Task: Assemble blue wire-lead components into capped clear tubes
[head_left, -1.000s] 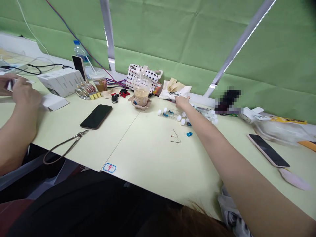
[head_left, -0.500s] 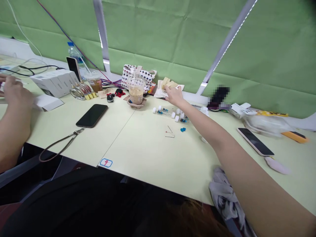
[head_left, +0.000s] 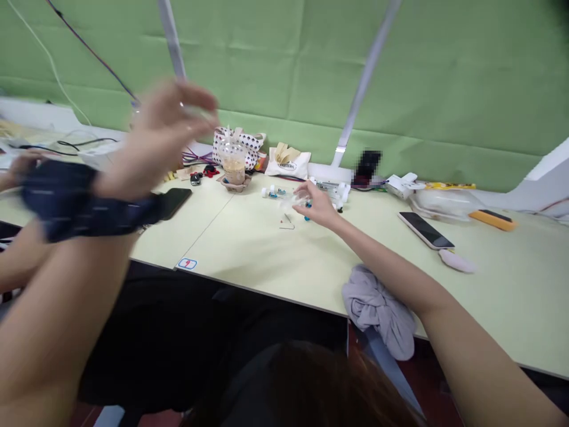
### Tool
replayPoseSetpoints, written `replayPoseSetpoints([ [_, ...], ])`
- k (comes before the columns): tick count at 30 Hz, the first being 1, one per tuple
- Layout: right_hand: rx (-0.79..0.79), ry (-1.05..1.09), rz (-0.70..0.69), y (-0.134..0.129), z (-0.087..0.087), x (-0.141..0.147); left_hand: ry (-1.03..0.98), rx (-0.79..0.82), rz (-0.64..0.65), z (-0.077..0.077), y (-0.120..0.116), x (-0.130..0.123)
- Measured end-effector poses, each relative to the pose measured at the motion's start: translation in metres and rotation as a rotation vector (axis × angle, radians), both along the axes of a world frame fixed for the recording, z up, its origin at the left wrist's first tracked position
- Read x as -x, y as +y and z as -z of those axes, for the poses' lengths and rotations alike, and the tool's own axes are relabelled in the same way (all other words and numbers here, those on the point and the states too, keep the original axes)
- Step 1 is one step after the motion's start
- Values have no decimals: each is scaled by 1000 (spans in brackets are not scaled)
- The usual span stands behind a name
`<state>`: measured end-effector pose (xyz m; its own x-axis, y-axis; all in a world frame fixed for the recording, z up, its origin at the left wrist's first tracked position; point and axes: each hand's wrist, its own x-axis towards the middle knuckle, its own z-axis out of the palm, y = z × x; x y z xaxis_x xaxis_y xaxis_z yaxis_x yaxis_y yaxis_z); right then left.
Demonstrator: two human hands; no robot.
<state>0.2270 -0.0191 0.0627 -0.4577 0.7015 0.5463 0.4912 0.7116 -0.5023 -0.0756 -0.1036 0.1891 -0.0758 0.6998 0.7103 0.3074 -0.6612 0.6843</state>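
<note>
Reaching over the pale cream table, the right hand is curving its thumb and fingers, spread apart, beside the clear plastic tubes with white caps and blue contents; because of blur, I cannot tell if it is grasping one. These tubes are lying in front of the white pouch with black lettering. Nearer to the table's front edge, the thin bent metal rod is lying.

The left hand, very blurred, is hovering high, bending its fingers toward the thumb; whether it is grasping something, I cannot tell. Its wrist is wearing the dark navy fabric band. Between the two hands, the clear plastic cup is standing before the white bag with dark diamond shapes.
</note>
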Motion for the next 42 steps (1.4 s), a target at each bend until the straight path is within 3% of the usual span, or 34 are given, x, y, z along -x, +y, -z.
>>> replayPoseSetpoints([
  [2, 115, 161, -57, -1, 8, 4, 442, 106, 78, 22, 8, -27],
  [4, 241, 272, -118, 1, 18, 12, 808, 149, 45, 60, 25, -51],
  [8, 459, 448, -206, 8, 35, 26, 1050, 277, -104, 137, 55, -70],
  [11, 528, 341, -244, 18, 43, 26, 1100, 388, -93, 165, 61, -60],
  [13, 472, 140, -179, 26, 47, 21, 1115, 404, -108, 172, 60, -49],
  [18, 244, -224, 172, 39, 53, 12, 1090, 435, -217, 185, 62, -34],
  [23, 122, -374, 386, 41, 56, 1, 1095, 374, -333, 198, 67, -41],
  [27, 174, -388, 492, 45, 62, -13, 1047, 323, -358, 203, 69, -45],
  [32, 232, -370, 331, 53, 72, -18, 1008, 252, -300, 206, 70, -48],
  [37, 248, -150, 151, 51, 69, -4, 950, 156, -290, 203, 64, -59],
  [40, 238, -42, -15, 39, 62, 12, 811, 112, -195, 196, 58, -69],
  [42, 136, -38, -119, 28, 58, 25, 651, 138, -100, 193, 55, -76],
])
